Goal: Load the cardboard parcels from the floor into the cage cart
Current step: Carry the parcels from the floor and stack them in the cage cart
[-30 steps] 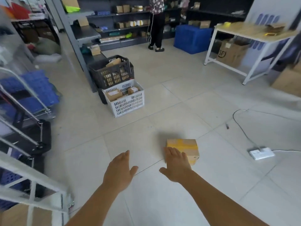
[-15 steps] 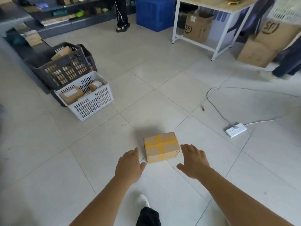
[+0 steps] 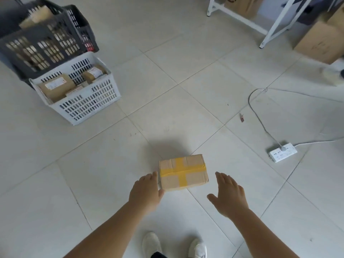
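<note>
A small cardboard parcel (image 3: 183, 172) with a cross of yellow tape lies on the tiled floor just ahead of my feet. My left hand (image 3: 146, 190) is open at the parcel's left end, fingertips at its edge. My right hand (image 3: 228, 195) is open too, a short gap to the right of the parcel, not touching it. The cage cart is out of view.
A white slotted basket (image 3: 89, 103) holding several small parcels stands at the left, with a dark crate (image 3: 37, 47) behind it. A white power strip (image 3: 282, 152) and its cable lie on the floor at the right. White table legs (image 3: 275, 23) and cardboard boxes (image 3: 320, 41) stand at the back right.
My view has dropped and closed in on the parcel. Both hands have moved down to either side of it, and the left hand now reaches its left end.
</note>
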The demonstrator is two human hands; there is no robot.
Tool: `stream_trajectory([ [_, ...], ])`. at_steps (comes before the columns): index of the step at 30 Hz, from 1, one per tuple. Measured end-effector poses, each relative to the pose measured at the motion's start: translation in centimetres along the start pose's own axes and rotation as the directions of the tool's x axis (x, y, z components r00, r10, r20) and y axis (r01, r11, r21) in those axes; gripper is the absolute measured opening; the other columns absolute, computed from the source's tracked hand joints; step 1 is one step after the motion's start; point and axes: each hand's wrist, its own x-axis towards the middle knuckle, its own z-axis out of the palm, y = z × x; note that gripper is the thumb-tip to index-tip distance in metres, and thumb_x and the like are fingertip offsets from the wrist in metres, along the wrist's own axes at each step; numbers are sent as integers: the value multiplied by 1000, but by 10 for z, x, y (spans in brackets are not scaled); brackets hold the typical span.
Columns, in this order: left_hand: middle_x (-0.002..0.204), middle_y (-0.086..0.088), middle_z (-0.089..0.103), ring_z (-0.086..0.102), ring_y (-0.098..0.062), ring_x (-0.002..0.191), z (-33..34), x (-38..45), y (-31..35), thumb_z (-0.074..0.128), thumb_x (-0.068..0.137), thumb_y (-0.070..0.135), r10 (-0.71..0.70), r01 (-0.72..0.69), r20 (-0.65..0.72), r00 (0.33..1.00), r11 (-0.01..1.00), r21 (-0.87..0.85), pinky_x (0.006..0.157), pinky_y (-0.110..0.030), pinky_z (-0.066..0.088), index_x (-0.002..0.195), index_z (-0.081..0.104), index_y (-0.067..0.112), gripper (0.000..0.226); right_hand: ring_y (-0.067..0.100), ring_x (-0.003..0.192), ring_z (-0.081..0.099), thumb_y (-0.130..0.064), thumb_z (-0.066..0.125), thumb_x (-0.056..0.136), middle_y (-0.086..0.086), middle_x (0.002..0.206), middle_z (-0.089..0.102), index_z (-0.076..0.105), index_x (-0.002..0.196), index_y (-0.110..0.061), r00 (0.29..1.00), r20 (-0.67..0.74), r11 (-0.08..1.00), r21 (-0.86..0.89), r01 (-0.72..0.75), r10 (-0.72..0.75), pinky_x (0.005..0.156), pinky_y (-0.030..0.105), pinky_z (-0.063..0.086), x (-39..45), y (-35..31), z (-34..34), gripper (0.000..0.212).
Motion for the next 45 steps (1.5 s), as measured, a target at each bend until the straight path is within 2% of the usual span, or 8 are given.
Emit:
stream_trajectory([
  [8, 149, -6, 35, 38, -22, 134, 78, 110, -10, 39, 100, 43, -124, 131, 64, 990, 986, -108, 106, -31, 36, 154, 7, 13, 69, 18, 148, 18, -50, 51, 94, -2, 162, 13, 3, 156, -15, 995, 83, 995, 75, -64, 58, 114, 34, 26, 132, 30, 71, 86],
  [20, 152, -8, 33, 45, -27, 131, 217, 244, -25, 50, 96, 41, -299, 355, 208, 931, 871, -339, 102, -37, 42, 154, 0, 13, 81, 30, 144, 27, -48, 66, 86, 9, 160, 20, -1, 155, -10, 958, 258, 965, 192, -178, 126, 111, 43, 32, 286, 61, 211, 103],
  [25, 125, -2, 56, 58, -24, 110, 255, 271, -26, 62, 90, 34, -338, 410, 233, 912, 774, -482, 86, -30, 47, 152, 5, 16, 86, 32, 128, 47, -44, 76, 79, 8, 151, 33, -7, 154, -18, 948, 280, 913, 328, -243, 152, 89, 38, 44, 316, 67, 250, 115],
  [28, 100, 8, 59, 57, -14, 88, 267, 274, -23, 66, 87, 27, -378, 455, 255, 890, 686, -569, 78, -26, 43, 153, 2, 21, 93, 31, 121, 52, -41, 78, 77, 7, 152, 30, -14, 153, -25, 943, 286, 878, 391, -277, 170, 78, 33, 40, 320, 67, 263, 121],
  [32, 81, 16, 53, 50, 1, 68, 260, 268, -20, 67, 85, 18, -404, 453, 234, 884, 622, -639, 72, -21, 38, 153, 9, 24, 90, 29, 121, 52, -39, 80, 75, 5, 152, 33, -12, 155, -26, 947, 267, 869, 410, -277, 176, 75, 32, 40, 317, 68, 254, 122],
  [36, 94, 7, 59, 56, -13, 83, 223, 251, -22, 68, 83, 21, -408, 415, 182, 894, 607, -677, 76, -25, 43, 153, 11, 26, 91, 27, 120, 52, -40, 81, 73, 3, 150, 35, -7, 155, -30, 965, 209, 850, 468, -241, 158, 77, 33, 45, 305, 60, 215, 121],
  [41, 88, 12, 57, 54, 0, 74, 144, 215, -28, 67, 84, 17, -401, 308, 71, 913, 566, -765, 63, -16, 40, 154, 9, 30, 92, 25, 115, 48, -38, 80, 76, 2, 146, 34, -3, 155, -36, 988, 105, 803, 577, -152, 112, 81, 35, 46, 278, 35, 136, 114],
  [45, 97, 10, 59, 57, -11, 87, 66, 175, -34, 64, 86, 14, -407, 200, -41, 913, 533, -822, 61, -12, 36, 153, 10, 33, 89, 31, 121, 45, -42, 76, 75, -1, 140, 35, 0, 151, -45, 995, -5, 755, 652, -75, 103, 95, 49, 47, 246, 5, 62, 107],
])
